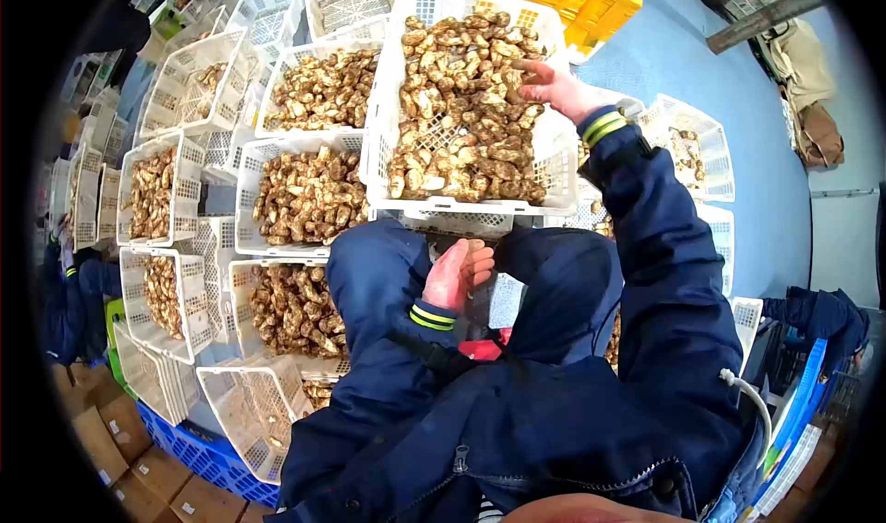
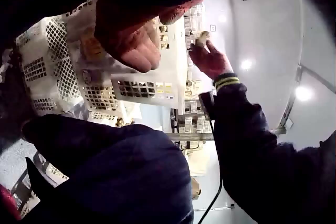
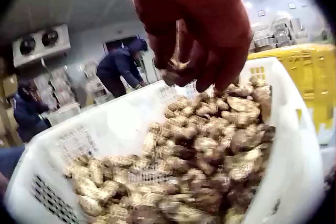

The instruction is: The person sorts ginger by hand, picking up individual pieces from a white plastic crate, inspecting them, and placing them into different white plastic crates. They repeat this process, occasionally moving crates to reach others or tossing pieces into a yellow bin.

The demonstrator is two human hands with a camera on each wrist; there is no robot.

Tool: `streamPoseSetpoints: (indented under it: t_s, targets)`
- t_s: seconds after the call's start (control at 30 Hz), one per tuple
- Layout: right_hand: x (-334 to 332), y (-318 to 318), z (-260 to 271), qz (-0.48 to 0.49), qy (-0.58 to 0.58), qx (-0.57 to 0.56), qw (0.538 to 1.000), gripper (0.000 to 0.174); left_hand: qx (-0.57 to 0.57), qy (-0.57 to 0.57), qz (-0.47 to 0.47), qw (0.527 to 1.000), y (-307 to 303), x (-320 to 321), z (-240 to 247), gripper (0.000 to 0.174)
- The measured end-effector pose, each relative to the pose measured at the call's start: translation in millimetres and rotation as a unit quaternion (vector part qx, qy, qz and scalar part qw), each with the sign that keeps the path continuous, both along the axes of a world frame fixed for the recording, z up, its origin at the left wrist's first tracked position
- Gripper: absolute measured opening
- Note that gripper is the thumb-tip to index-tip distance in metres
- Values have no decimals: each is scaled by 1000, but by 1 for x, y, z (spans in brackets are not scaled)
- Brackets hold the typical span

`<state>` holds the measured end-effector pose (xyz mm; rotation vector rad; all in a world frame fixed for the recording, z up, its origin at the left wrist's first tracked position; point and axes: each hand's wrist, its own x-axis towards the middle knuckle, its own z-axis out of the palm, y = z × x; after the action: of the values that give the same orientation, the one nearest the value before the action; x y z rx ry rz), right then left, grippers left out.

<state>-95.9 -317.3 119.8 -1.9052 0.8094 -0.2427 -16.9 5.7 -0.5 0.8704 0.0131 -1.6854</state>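
Note:
A white basket [image 1: 380, 154] of brown, knobbly mushroom-like pieces [image 1: 489, 89] stands in front of the person's knees. Over its right part, the right hand [image 1: 558, 89] pinches one piece between thumb and fingers; in the right wrist view that hand [image 3: 194, 35] is above the heap [image 3: 210, 150], the piece [image 3: 180, 66] partly hidden by the fingers. The left wrist view shows the right hand [image 2: 211, 60] with a pale piece [image 2: 202, 38] at its fingertips. Nearer the body, the left hand [image 1: 459, 274] is held between the knees with loosely bent fingers and nothing in it.
More white baskets of similar pieces [image 1: 309, 195] stand in rows on the left, and others [image 1: 692, 144] on the right. A yellow wrapped stack [image 1: 591, 6] is beyond the front basket. Other people in dark clothes [image 3: 118, 69] are in the background.

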Motion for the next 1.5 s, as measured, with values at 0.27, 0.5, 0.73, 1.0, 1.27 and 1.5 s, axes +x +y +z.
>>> streamPoseSetpoints:
  t_s: [0.27,0.5,0.73,1.0,1.27,1.5]
  targets:
    - [-40,99,17,32,-427,444,787,64,-24,-2,-11,1000,4,-6,13,46]
    - [-45,113,45,-44,-412,333,847,49,-25,-23,-16,999,9,-7,26,45]
    - [-160,95,30,-266,-318,201,888,53,-42,-12,-11,999,9,-4,25,47]
    - [-176,18,7,-241,164,-159,943,54,-42,6,-19,999,0,-10,31,46]
    - [50,-84,-41,91,387,-430,811,36,-106,103,44,988,-6,13,53,33]
    - [74,-82,-84,109,510,-508,686,20,-110,229,70,965,-6,26,19,35]
